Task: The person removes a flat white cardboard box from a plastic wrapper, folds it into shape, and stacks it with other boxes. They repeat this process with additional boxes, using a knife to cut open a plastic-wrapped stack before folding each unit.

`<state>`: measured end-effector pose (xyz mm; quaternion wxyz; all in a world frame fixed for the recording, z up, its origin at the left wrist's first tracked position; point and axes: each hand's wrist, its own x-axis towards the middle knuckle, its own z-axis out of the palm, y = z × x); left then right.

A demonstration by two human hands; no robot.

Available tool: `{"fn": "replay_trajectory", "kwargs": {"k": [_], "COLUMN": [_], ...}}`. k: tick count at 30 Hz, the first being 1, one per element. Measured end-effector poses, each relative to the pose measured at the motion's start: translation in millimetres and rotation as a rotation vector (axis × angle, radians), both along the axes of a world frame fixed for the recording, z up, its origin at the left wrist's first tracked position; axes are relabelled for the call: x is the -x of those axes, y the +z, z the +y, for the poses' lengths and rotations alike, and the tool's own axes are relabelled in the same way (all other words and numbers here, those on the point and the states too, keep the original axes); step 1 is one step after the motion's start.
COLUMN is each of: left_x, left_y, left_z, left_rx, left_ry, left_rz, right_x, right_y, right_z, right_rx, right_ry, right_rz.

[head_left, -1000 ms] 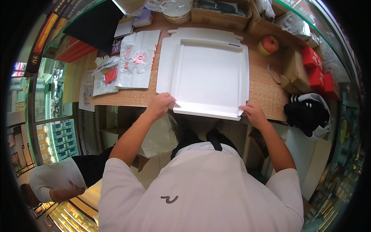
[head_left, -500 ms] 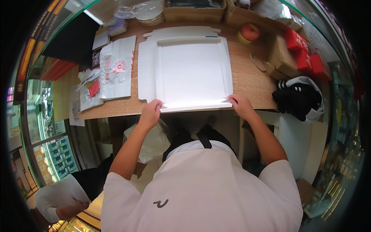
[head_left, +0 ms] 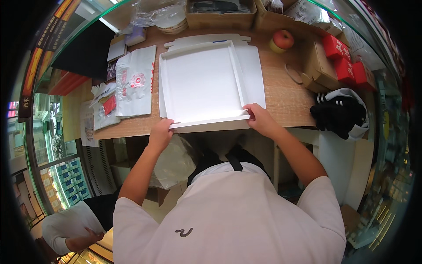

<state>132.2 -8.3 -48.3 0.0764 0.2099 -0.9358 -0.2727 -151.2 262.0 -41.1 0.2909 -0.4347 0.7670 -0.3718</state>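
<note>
A shallow white cardboard tray [head_left: 200, 79] with low raised walls lies at the front edge of the wooden table. Flat white cardboard panels [head_left: 252, 77] show behind it and to its right. My left hand [head_left: 161, 133] is closed on the tray's near left corner. At the near right corner my right hand [head_left: 262, 119] pinches the wall between thumb and fingers. The near wall stretches between both hands. My fingertips behind the walls are partly hidden.
Plastic bags [head_left: 135, 81] lie left of the tray. An apple [head_left: 282, 39] rests on a yellowish base at the back right, near brown cardboard boxes [head_left: 323, 66] and red boxes [head_left: 338, 59]. Black and white cloth [head_left: 340, 112] sits at the right end. Another person's arm [head_left: 83, 240] shows at lower left.
The tray section has shifted left, uncovering flat cardboard on its right instead of its left. Both hands have moved left along with its near corners, still gripping.
</note>
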Motion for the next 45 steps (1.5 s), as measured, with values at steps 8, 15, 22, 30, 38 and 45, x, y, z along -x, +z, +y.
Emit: {"fn": "replay_trajectory", "kwargs": {"k": [8,15,22,30,38,45], "left_x": [26.4,57.0,65.8,58.8,57.5,96.6], "left_y": [27.6,29.6,9.7,17.3,14.4,30.9], "left_z": [1.2,-23.4,-31.2,-12.5,22.3,74.8], "left_rx": [0.487,0.273,0.204,0.324,0.335,0.084], "left_ry": [-0.33,-0.451,-0.454,-0.429,-0.435,-0.485], "left_rz": [-0.054,-0.386,-0.248,-0.203,-0.255,0.043], "right_x": [8.1,33.3,40.1,23.8,24.6,-29.9], "right_y": [22.2,36.1,22.8,17.8,15.9,4.4], "right_z": [-20.2,-53.0,-73.1,-55.4,-35.6,-46.9], "right_rx": [0.015,-0.298,-0.48,-0.274,-0.09,0.196], "right_ry": [0.403,0.702,0.598,0.559,0.64,0.467], "right_rz": [0.876,0.622,0.447,0.617,0.8,0.48]}}
